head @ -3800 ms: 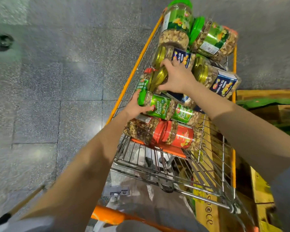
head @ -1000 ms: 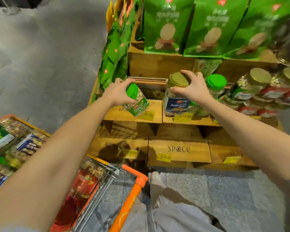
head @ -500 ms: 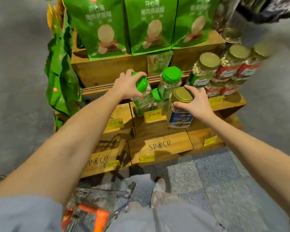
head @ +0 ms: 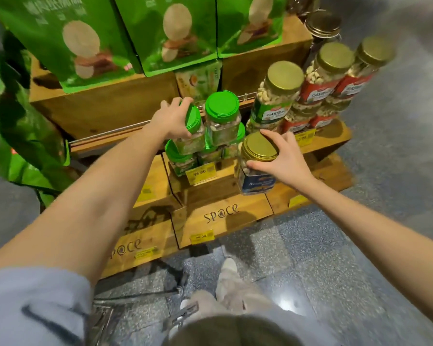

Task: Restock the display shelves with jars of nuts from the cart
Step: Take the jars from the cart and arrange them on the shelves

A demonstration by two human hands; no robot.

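Each hand carries 1 jar by its lid, probably because a grip from above lets a jar go down upright into a narrow gap between its neighbours. The left hand (head: pixel 171 119) has fingers and thumb curled round the lid of a green-lidded jar (head: pixel 191 143), which leans a little at the left end of the upper row, just beside another green-lidded jar (head: pixel 221 116) of the same kind, so like seems to go with like. The right hand (head: pixel 280 158) is spread wide over the top of a gold-lidded jar (head: pixel 256 176) with a blue label, fingertips and thumb clamped round the rim. That jar stands upright at the front of the wooden shelf (head: pixel 158 176), in front of the cashew jars (head: pixel 278 96); whether its base rests on the wood I cannot tell.
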